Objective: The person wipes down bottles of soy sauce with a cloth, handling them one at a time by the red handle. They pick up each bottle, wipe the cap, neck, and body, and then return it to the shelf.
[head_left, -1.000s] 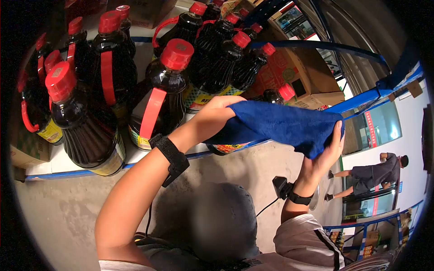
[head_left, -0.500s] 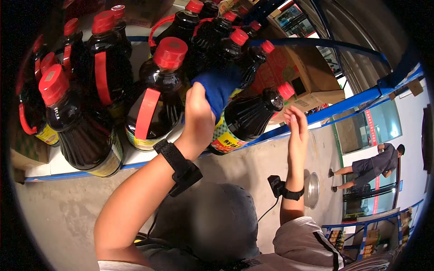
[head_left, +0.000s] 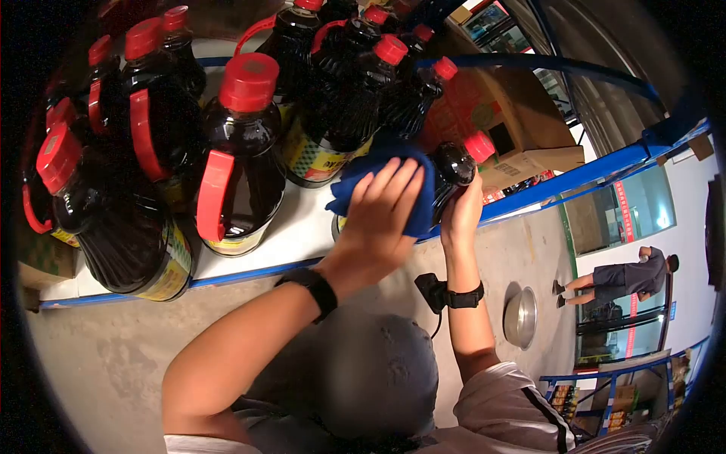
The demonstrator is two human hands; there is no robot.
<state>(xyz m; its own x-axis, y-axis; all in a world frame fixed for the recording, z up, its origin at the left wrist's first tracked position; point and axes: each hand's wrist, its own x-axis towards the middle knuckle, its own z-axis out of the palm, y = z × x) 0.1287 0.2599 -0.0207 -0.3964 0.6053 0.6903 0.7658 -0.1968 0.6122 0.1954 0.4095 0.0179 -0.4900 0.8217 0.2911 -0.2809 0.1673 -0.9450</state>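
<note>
My left hand (head_left: 382,216) presses a dark blue cloth (head_left: 355,170) against the side of a tilted soy sauce bottle (head_left: 456,165). Its fingers lie over the cloth, which hides most of this bottle's body and label. Close under the red cap, my right hand (head_left: 463,213) grips the same bottle, the fingers partly hidden behind it. Beside the cloth stands another dark bottle with a green and yellow label (head_left: 314,155). To the left is a large bottle with a red handle (head_left: 215,198).
Several more red-capped bottles crowd the white shelf (head_left: 291,219), which has a blue front edge. A cardboard box (head_left: 522,129) sits at the right behind a blue rail (head_left: 575,178). On the floor is a metal basin (head_left: 520,316). Farther off stands another person (head_left: 624,276).
My left hand and the cloth have moved right and down, covering the bottle's label. My right hand, open beside the bottle before, now grips it near the neck.
</note>
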